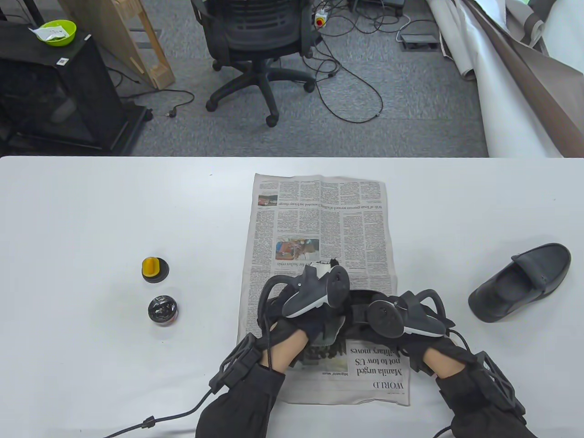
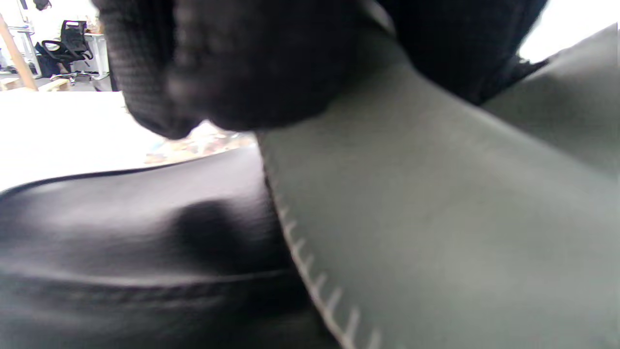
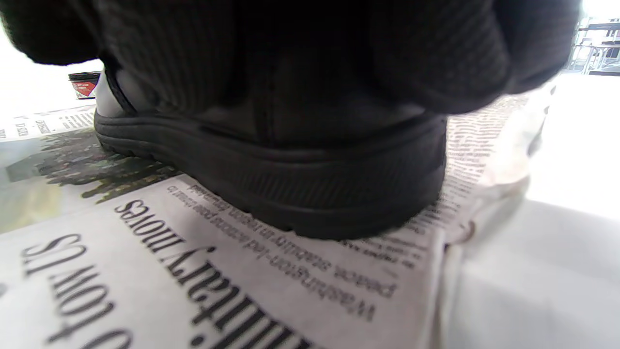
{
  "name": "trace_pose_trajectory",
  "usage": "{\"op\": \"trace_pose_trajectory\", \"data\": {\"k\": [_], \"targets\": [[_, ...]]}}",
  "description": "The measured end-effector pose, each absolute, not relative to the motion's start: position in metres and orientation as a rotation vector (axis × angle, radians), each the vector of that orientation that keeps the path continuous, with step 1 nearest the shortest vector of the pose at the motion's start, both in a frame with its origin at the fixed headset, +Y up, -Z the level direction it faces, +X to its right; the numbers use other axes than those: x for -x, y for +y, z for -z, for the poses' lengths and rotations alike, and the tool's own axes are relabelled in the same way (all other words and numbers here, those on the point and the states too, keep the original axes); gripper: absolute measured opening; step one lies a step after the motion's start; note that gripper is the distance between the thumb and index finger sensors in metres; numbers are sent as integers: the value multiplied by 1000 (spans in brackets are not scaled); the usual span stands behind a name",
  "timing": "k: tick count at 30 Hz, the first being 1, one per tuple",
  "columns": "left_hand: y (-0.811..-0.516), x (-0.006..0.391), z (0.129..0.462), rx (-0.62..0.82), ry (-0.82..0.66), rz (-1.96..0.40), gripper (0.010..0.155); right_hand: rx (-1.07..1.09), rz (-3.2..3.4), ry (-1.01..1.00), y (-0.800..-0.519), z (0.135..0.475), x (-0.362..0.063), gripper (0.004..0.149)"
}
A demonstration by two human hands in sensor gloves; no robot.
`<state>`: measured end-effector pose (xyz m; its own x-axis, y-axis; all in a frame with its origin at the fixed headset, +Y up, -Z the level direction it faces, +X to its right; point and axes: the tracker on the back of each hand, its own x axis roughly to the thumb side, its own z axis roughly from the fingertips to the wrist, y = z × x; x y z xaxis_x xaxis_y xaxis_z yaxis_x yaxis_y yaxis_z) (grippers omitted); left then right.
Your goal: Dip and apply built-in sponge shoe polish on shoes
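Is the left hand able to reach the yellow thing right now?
Probably not right now: the left hand is busy on the shoe on the newspaper. The yellow lid sits off to its left, with bare table between, so nothing blocks it once freed.

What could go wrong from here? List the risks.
1. Both hands, left hand and right hand, are on the shoe, so the open polish jar stands unwatched and could dry out.
2. The shoe's heel sits near the newspaper edge; polish may mark the table.
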<state>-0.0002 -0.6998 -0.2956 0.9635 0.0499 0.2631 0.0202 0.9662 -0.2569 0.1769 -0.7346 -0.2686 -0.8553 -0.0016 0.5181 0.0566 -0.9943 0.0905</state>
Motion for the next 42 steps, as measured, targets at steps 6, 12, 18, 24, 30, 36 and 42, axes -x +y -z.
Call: {"op": "trace_pose_trajectory", "data": {"k": [6,12,18,24,30,36,42], "targets": [[-706,21,303,349,-208,52,64,830,2994,-159,-734,269,-177,41],[-710,57,309,445,-128,142,64,833,2996,-162,-734,269,-177,41],[-708,71,317,517,-27,199,63,832,2997,-161,-734,269,-177,41],[-688,36,311,297,-223,-69,63,834,2997,-162,-734,269,-177,41],[-698,-1,311,321,-319,-99,63,836,2996,-161,-734,269,-177,41],[-701,10,316,362,-259,-40,61,840,2995,-163,-734,269,-177,41],[-707,31,319,417,-201,86,60,833,2996,-162,-734,269,-177,41]]}}
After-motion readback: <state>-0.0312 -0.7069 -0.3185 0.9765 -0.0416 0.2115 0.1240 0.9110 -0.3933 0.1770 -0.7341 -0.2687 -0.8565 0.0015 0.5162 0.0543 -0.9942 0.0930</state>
